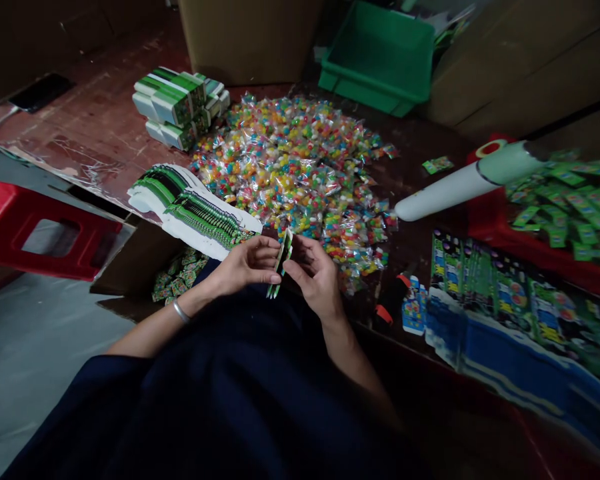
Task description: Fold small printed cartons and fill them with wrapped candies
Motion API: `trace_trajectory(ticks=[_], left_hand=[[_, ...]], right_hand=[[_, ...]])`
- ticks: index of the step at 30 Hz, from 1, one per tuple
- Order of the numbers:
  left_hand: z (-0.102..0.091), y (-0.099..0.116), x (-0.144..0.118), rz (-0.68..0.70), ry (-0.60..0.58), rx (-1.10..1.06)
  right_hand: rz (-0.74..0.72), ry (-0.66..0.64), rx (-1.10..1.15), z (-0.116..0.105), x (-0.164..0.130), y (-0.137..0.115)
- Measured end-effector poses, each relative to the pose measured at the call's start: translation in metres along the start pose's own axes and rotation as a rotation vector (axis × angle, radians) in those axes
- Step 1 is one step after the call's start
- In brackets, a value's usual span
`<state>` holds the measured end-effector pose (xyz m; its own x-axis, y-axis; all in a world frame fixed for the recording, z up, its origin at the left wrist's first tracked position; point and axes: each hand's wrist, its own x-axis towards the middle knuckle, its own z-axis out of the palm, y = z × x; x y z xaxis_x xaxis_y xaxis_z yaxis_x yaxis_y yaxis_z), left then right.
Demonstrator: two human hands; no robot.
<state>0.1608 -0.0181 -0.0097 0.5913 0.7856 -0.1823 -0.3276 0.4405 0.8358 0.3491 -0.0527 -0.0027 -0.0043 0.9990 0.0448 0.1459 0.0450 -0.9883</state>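
Note:
Both hands hold one flat green-and-white carton blank [281, 262] edge-on over my lap, just in front of the table edge. My left hand [243, 265] pinches it from the left and a metal bangle sits on that wrist. My right hand [316, 273] grips it from the right. Right behind the hands lies a wide heap of clear bags of coloured candy [295, 167]. A fanned stack of flat green carton blanks [190, 208] lies to the left of the hands.
Folded green boxes [180, 107] are stacked at the back left. A green plastic bin [380, 57] stands behind the candy. A white tube [467, 181] and blue printed blanks [505, 300] lie right. An open cardboard box [145, 267] and red stool [40, 230] stand left.

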Motion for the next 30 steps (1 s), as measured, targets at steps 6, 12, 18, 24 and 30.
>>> trace_trajectory(ticks=[6, 12, 18, 24, 30], left_hand=[[-0.012, 0.002, 0.001, -0.046, 0.019, -0.091], [-0.021, 0.012, -0.003, 0.057, 0.033, -0.211], [-0.015, 0.01, -0.004, 0.005, -0.111, -0.183], [-0.016, 0.013, -0.007, 0.006, -0.186, -0.065], [-0.008, 0.018, -0.012, -0.031, -0.175, 0.125]], right_hand=[[-0.064, 0.189, -0.141, -0.01, -0.003, -0.003], [-0.272, 0.371, -0.627, -0.031, 0.003, 0.001], [-0.296, 0.104, -0.535, -0.016, 0.006, -0.011], [-0.273, -0.248, -0.355, -0.011, 0.005, -0.024], [-0.108, -0.335, -0.208, -0.017, 0.009, -0.026]])
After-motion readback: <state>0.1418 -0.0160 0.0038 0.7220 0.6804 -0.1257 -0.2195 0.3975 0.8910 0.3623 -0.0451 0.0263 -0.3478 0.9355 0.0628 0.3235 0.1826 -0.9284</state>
